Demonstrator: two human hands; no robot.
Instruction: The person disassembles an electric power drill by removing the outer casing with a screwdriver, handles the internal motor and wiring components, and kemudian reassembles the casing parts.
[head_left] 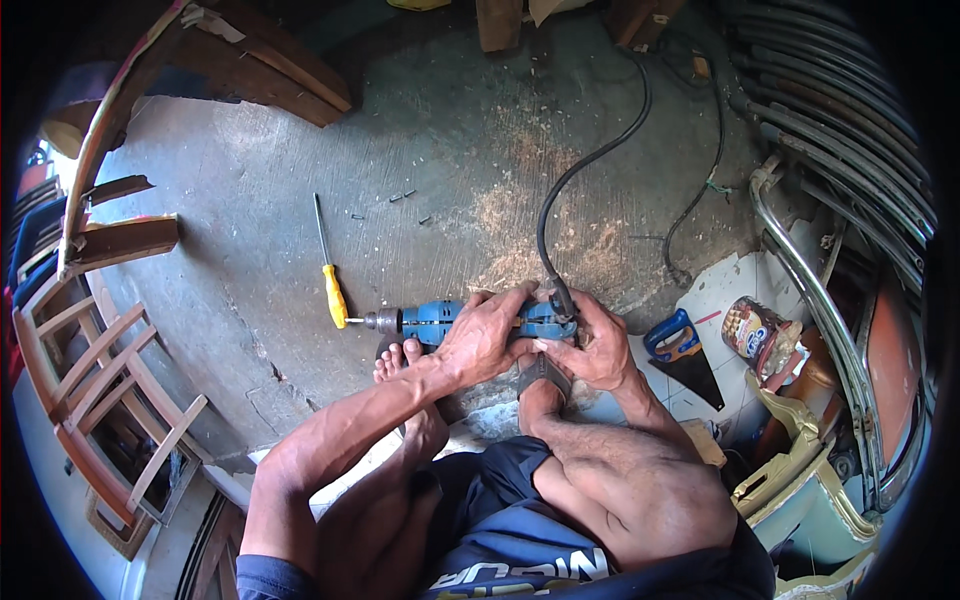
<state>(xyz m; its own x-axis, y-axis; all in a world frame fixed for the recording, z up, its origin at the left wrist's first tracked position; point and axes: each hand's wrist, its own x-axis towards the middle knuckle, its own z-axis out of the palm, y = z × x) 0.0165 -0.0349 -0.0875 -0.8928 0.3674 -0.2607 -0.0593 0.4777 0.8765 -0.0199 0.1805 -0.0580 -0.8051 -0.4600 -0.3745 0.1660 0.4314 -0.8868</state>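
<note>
A blue power drill point(430, 318) lies sideways low over the floor in front of me, its dark chuck point(383, 320) and thin bit pointing left. My left hand point(478, 338) is closed over the middle of its body. At the rear end, where the black cord point(546, 225) comes out, my right hand point(600, 348) grips the drill, with thumb and fingers on either side. Just left of the bit rests a screwdriver point(334, 295) with a yellow handle; its shaft points away from me. Several small screws point(402, 195) are scattered on the floor beyond.
Sawdust point(530, 200) is spread over the concrete floor. A blue-handled handsaw point(685, 355) and a printed tin point(755, 335) sit at right, near stacked metal tubes point(840, 120). Wooden chair frames point(110, 390) stand at left. Wooden legs point(290, 70) reach in from the far side.
</note>
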